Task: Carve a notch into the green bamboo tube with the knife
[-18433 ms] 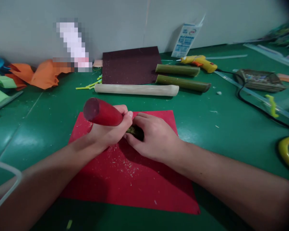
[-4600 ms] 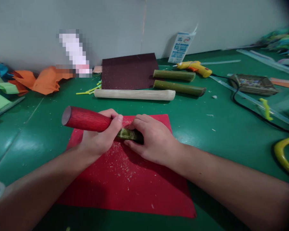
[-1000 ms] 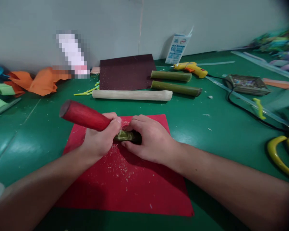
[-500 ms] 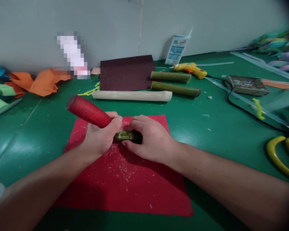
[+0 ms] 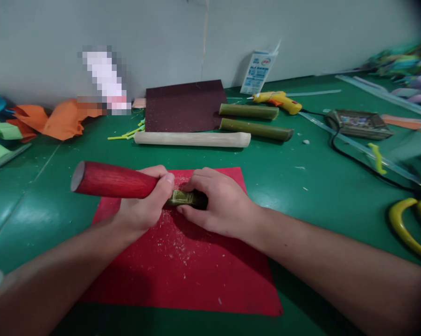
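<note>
My left hand (image 5: 143, 205) is wrapped around a thick red wooden handle (image 5: 108, 180) that points left, nearly level; the tool's working end is hidden between my hands. My right hand (image 5: 219, 200) presses down on a short green bamboo piece (image 5: 182, 198), fingers curled over it. Both rest on a red mat (image 5: 196, 266) sprinkled with pale shavings.
Behind the mat lie a pale wooden stick (image 5: 192, 138), two green bamboo lengths (image 5: 256, 129), a dark maroon sheet (image 5: 185, 106) and a yellow glue gun (image 5: 275, 100) with its black cord. Yellow-handled scissors (image 5: 406, 224) are at the right, crumpled orange and green paper (image 5: 52, 119) at the left.
The red handle has swung down from a raised tilt to nearly level, its free end now further left. My right hand and the bamboo piece have stayed put.
</note>
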A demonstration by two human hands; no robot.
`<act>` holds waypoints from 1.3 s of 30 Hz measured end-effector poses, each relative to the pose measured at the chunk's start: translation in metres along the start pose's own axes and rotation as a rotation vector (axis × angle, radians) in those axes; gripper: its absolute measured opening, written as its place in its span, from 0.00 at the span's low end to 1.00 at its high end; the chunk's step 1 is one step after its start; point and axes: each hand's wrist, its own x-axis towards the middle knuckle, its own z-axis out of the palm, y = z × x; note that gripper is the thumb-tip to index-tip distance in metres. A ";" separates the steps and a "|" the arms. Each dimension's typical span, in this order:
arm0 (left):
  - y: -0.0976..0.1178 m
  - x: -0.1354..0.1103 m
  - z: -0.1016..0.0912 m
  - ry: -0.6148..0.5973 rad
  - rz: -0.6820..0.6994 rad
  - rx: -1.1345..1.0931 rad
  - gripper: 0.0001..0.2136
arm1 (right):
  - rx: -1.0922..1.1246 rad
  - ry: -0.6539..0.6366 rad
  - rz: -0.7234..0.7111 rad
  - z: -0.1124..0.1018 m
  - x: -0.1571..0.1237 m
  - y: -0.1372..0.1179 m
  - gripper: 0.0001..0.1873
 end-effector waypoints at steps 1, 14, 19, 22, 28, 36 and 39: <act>-0.001 -0.001 -0.002 -0.018 0.013 0.026 0.16 | -0.001 -0.005 -0.005 -0.001 0.000 0.000 0.08; -0.004 -0.002 -0.007 -0.120 0.066 0.146 0.17 | -0.048 -0.021 -0.061 -0.002 0.000 0.001 0.10; 0.000 0.000 -0.009 -0.164 0.133 0.225 0.17 | -0.036 -0.004 -0.051 -0.001 0.000 0.002 0.09; 0.005 0.002 -0.008 -0.139 0.145 0.238 0.15 | -0.027 -0.003 -0.049 0.000 -0.001 0.002 0.09; 0.006 0.005 -0.003 -0.058 0.026 0.176 0.12 | -0.005 -0.010 -0.032 0.003 -0.002 -0.002 0.10; 0.001 0.002 -0.005 -0.051 0.033 0.042 0.17 | -0.015 -0.014 -0.041 0.002 0.001 0.000 0.09; 0.001 0.002 -0.006 -0.078 0.038 0.056 0.17 | -0.016 -0.008 -0.038 0.002 0.000 0.000 0.09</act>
